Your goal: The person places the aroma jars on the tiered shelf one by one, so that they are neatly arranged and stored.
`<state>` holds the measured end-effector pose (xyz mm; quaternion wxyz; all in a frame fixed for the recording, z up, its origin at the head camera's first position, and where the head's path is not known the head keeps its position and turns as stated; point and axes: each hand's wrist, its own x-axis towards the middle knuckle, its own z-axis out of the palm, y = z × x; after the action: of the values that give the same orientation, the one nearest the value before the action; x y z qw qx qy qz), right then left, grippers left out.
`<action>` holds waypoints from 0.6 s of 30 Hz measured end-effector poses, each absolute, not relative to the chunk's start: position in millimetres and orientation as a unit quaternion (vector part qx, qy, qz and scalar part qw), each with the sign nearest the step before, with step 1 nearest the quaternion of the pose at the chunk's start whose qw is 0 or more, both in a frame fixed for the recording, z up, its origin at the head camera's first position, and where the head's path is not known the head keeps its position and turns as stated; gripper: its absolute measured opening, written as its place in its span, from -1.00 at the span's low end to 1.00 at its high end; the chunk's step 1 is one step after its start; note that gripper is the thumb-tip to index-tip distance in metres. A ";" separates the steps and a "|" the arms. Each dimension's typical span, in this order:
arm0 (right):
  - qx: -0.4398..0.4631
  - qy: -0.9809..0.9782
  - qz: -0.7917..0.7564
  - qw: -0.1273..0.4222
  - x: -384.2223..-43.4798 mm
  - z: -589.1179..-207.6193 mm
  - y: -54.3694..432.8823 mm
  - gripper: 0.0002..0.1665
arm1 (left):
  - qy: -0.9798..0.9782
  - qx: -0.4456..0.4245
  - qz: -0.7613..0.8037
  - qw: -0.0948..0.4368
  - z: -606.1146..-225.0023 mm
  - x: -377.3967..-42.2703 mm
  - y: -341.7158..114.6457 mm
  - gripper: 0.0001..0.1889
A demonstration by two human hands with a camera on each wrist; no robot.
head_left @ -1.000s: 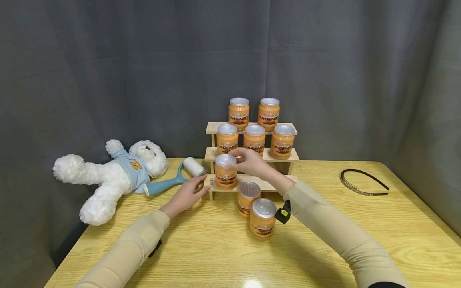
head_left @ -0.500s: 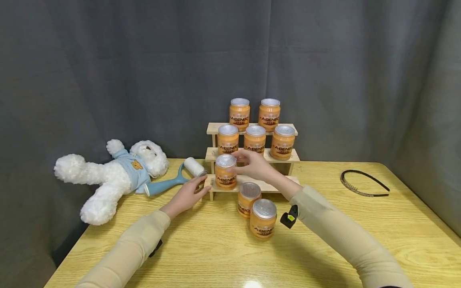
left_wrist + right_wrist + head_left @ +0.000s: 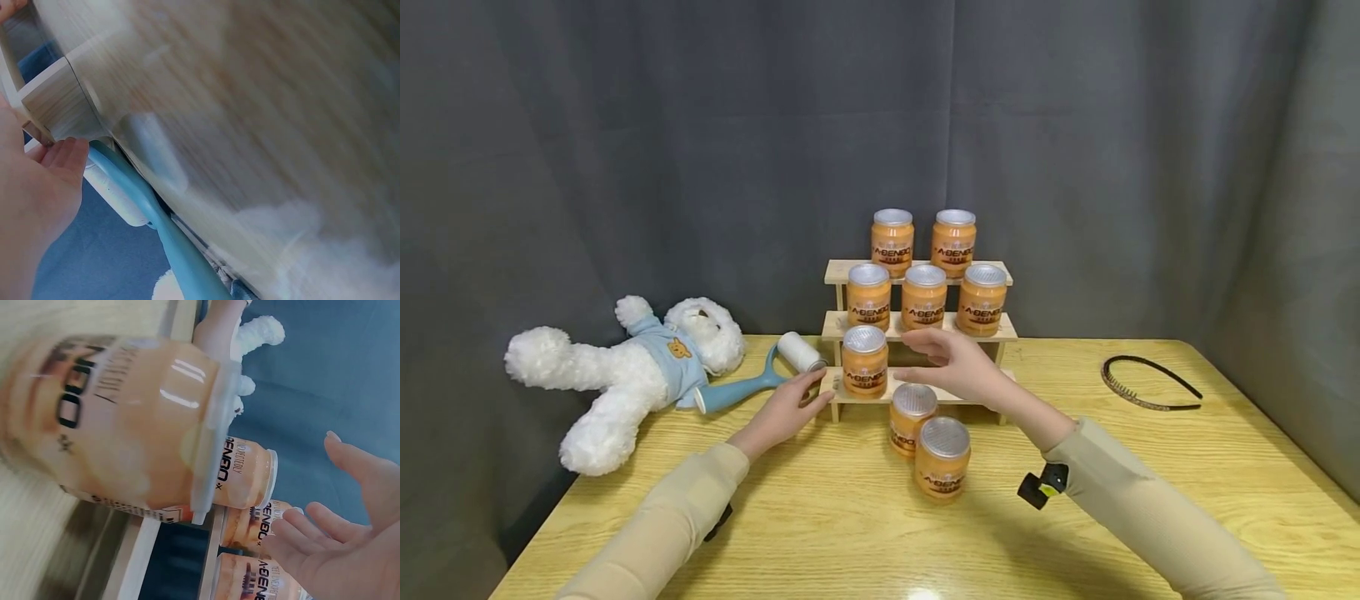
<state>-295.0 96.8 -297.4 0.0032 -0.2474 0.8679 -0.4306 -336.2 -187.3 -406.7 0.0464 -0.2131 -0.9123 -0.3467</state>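
An orange jar (image 3: 865, 363) with a silvery lid stands upright at the left of the bottom step of a three-step wooden display rack (image 3: 1000, 386). My right hand (image 3: 958, 367) is just right of that jar and apart from it, fingers spread and holding nothing. In the right wrist view its thumb and fingers (image 3: 306, 528) are likewise apart. My left hand (image 3: 778, 417) lies by the left end of the bottom step, fairly straight fingertips at the wood. Two more jars, a rear one (image 3: 913, 419) and a front one (image 3: 942, 458), stand on the table before the rack.
Two jars (image 3: 892, 244) stand on the top step and three jars (image 3: 923, 298) on the middle one. A blue-handled lint roller (image 3: 741, 390) and a white teddy bear (image 3: 625, 367) lie left. A black headband (image 3: 1120, 387) lies right, on the wooden table (image 3: 1120, 475).
My right hand has let go of the jar on the bottom step and drawn away to the right. The jar stays in place. My left hand has hardly moved.
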 end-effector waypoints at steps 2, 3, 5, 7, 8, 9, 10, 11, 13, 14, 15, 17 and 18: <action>-0.250 0.868 -0.429 0.000 -290.2 -298.9 101.1 -0.27 | -0.913 -0.213 -0.345 0.049 -406.3 -336.6 -187.8 -0.39; -0.251 0.869 -0.427 -0.002 -287.9 -299.8 103.3 -0.28 | -0.913 -0.213 -0.345 0.049 -406.2 -336.9 -188.0 -0.39; -0.253 0.871 -0.422 -0.006 -282.7 -303.3 108.9 -0.30 | -0.912 -0.215 -0.346 0.046 -406.6 -336.8 -187.3 -0.39; -0.254 0.871 -0.421 -0.010 -278.3 -307.4 113.9 -0.32 | -0.912 -0.213 -0.348 0.043 -406.7 -336.8 -186.6 -0.38; -0.256 0.871 -0.419 -0.013 -276.3 -309.6 116.1 -0.33 | -0.912 -0.213 -0.349 0.043 -406.6 -336.8 -186.3 -0.38; -0.257 0.871 -0.419 -0.013 -274.5 -312.0 118.0 -0.34 | -0.912 -0.212 -0.349 0.042 -406.5 -336.8 -186.1 -0.38; -0.257 0.870 -0.421 -0.013 -272.6 -314.6 120.1 -0.35 | -0.912 -0.211 -0.350 0.042 -406.3 -336.7 -186.0 -0.38; -0.256 0.868 -0.424 -0.011 -270.7 -317.1 122.0 -0.35 | -0.912 -0.210 -0.351 0.043 -406.0 -336.7 -185.9 -0.38; -0.256 0.864 -0.433 -0.003 -267.1 -322.6 125.8 -0.34 | -0.912 -0.210 -0.349 0.045 -405.6 -336.6 -186.0 -0.39; -0.255 0.862 -0.437 0.001 -265.5 -325.5 127.6 -0.33 | -0.912 -0.211 -0.348 0.046 -405.3 -336.3 -186.1 -0.39; -0.256 0.859 -0.443 0.005 -263.9 -328.2 129.4 -0.33 | -0.912 -0.209 -0.349 0.046 -405.2 -336.1 -186.3 -0.39; -0.258 0.855 -0.450 0.011 -261.3 -333.7 132.5 -0.32 | -0.913 -0.208 -0.347 0.045 -405.2 -336.0 -186.9 -0.39; -0.261 0.853 -0.451 0.011 -260.4 -336.4 134.1 -0.32 | -0.914 -0.207 -0.347 0.044 -405.3 -335.8 -187.2 -0.39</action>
<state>-260.4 134.1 -336.4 0.0114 -0.2612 0.8532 -0.4514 -335.8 -187.2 -405.3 0.0438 -0.2072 -0.9137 -0.3468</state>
